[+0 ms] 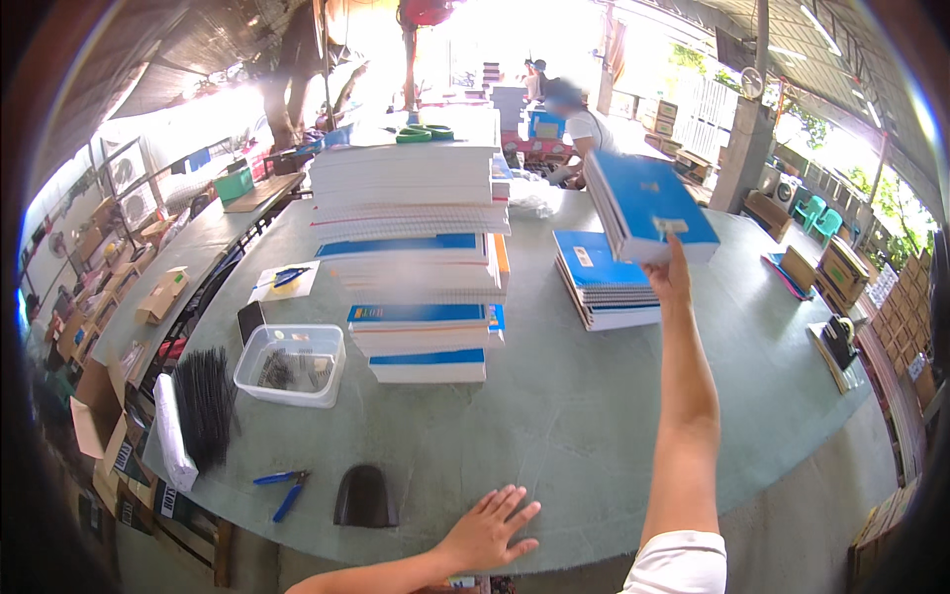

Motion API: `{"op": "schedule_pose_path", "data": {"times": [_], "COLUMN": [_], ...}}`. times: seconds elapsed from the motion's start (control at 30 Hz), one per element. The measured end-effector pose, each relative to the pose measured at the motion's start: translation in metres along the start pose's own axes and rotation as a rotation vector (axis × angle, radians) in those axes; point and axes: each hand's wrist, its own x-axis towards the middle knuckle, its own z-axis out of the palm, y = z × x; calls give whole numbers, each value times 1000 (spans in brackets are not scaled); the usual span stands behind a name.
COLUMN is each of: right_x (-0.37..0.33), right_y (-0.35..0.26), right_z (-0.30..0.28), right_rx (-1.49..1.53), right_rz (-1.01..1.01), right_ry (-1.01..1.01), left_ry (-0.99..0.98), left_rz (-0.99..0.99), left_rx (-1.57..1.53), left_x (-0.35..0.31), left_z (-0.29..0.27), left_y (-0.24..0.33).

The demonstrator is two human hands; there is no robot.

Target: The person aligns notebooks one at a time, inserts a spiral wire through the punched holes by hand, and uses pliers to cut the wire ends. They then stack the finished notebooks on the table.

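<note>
With my right arm stretched forward, my right hand (671,277) grips the near edge of a thick blue-covered book bundle (643,198), thumb on top. The bundle is tilted and overlaps a short pile of blue spiral-bound notebooks (604,297) on the table; whether the two touch I cannot tell. My left hand (492,530) lies palm down with spread fingers near the table's front edge, holding nothing. Left of the notebooks rises a tall stack of books and paper (406,267), topped by green-handled scissors (426,132).
The green table (554,426) carries a clear plastic tub (292,366) of small dark pieces, black wire strips (205,406), blue-handled pliers (287,488), a dark curved block (366,497) and a tape dispenser (839,342). Another person (584,129) is at the table's far side.
</note>
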Motion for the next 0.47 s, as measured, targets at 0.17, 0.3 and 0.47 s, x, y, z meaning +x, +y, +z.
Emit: {"op": "schedule_pose_path", "data": {"times": [0.17, 0.3, 0.47], "right_x": [2, 7, 27], "right_y": [58, 62, 43], "right_z": [-40, -38, -54], "right_rx": [-132, -62, -118], "right_rz": [205, 274, 411], "right_ry": [164, 229, 56], "left_ry": [-47, -60, -74], "left_rz": [-49, -52, -29], "left_rx": [-5, 17, 14], "left_x": [-3, -1, 1], "left_z": [-7, -10, -7], "left_y": [2, 2, 1]}}
